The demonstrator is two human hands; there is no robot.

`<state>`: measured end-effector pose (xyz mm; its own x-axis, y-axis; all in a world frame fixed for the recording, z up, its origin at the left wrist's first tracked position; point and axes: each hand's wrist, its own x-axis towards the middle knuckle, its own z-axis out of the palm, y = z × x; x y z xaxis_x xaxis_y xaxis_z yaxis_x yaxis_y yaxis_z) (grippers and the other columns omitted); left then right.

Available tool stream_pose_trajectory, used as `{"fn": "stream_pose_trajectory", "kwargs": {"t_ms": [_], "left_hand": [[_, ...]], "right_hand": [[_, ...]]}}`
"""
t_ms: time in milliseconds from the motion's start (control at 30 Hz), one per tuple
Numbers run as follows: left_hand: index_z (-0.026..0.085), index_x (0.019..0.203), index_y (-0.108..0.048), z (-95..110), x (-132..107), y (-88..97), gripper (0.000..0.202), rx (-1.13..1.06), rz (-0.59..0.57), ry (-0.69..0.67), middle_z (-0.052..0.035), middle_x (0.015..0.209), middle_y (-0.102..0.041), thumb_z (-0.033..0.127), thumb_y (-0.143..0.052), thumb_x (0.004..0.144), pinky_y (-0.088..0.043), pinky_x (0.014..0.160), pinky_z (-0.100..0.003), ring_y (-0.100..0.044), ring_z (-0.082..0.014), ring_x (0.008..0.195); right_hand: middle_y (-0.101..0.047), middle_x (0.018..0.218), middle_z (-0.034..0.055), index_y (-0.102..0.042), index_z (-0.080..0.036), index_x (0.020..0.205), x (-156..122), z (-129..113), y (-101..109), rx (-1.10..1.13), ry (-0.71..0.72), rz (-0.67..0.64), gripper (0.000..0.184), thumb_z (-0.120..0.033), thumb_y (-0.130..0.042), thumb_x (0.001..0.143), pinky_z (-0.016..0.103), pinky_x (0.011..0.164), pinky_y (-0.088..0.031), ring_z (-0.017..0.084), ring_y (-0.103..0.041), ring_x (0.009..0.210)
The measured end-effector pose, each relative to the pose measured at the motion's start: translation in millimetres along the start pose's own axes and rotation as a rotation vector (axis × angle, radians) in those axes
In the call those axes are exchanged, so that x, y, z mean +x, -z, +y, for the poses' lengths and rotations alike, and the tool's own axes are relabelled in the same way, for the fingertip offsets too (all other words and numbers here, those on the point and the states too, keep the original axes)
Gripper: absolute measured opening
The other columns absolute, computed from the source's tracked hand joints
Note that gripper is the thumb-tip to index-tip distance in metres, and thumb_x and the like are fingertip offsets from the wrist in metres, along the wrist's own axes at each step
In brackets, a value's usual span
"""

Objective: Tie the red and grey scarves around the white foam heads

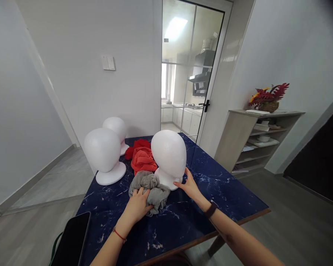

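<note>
My left hand (137,206) is closed on a crumpled grey cloth (150,186) that lies on the dark blue marbled table (211,192). Just behind the cloth stands a white foam mannequin head (169,153). My right hand (189,186) rests against the right side of its base, fingers spread. An orange-red cloth (142,159) and a darker red one (138,145) lie bunched behind it.
Two more white foam heads (103,151) (115,127) stand at the table's left rear. A dark phone (72,240) lies at the near left corner. A shelf unit (255,136) with a red plant basket is to the right, a glass door (191,70) behind.
</note>
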<state>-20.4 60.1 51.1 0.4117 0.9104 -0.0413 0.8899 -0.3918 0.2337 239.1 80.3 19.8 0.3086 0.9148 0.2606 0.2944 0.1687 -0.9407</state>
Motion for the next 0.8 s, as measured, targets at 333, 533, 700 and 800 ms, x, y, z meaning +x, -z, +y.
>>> {"fn": "stream_pose_trajectory", "kwargs": {"t_ms": [333, 533, 700, 800], "left_hand": [[0.017, 0.125, -0.051, -19, 36, 1.9, 0.058, -0.022, -0.007, -0.035, -0.0149, 0.125, -0.052, 0.023, -0.055, 0.067, -0.034, 0.095, -0.041, -0.048, -0.0311, 0.112], [0.018, 0.12, -0.052, -18, 75, -0.9, 0.049, -0.049, 0.089, 0.038, -0.012, 0.121, -0.054, 0.017, -0.051, 0.071, -0.033, 0.095, -0.04, -0.049, -0.0284, 0.11], [0.015, 0.142, -0.027, -20, 73, 3.4, 0.079, -0.154, 0.105, 0.039, -0.0159, 0.134, -0.047, 0.015, -0.056, 0.069, -0.03, 0.102, -0.04, -0.043, -0.0279, 0.123], [0.017, 0.147, -0.017, -34, 44, 20.1, 0.101, -0.362, 0.003, -0.074, -0.0162, 0.148, -0.031, 0.022, -0.069, 0.06, -0.026, 0.108, -0.042, -0.03, -0.0293, 0.136]], "right_hand": [[-0.067, 0.107, 0.0158, -0.062, -0.012, 0.105, 30, 18, -34, 0.154, 0.044, -0.073, 0.069, -0.042, -0.082, 0.047, 0.041, 0.086, -0.05, 0.027, -0.062, 0.098], [-0.062, 0.118, 0.0183, -0.058, -0.01, 0.114, 29, 16, -4, 0.058, 0.126, 0.275, 0.075, -0.047, -0.079, 0.052, 0.043, 0.097, -0.045, 0.028, -0.057, 0.11], [-0.061, 0.12, 0.018, -0.059, -0.01, 0.113, 20, -1, 5, 0.026, 0.152, 0.342, 0.077, -0.055, -0.074, 0.053, 0.045, 0.109, -0.031, 0.029, -0.052, 0.117], [-0.061, 0.119, 0.0152, -0.059, -0.014, 0.115, -2, -15, -9, 0.049, 0.126, 0.236, 0.075, -0.06, -0.07, 0.057, 0.046, 0.112, -0.027, 0.029, -0.051, 0.118]]}}
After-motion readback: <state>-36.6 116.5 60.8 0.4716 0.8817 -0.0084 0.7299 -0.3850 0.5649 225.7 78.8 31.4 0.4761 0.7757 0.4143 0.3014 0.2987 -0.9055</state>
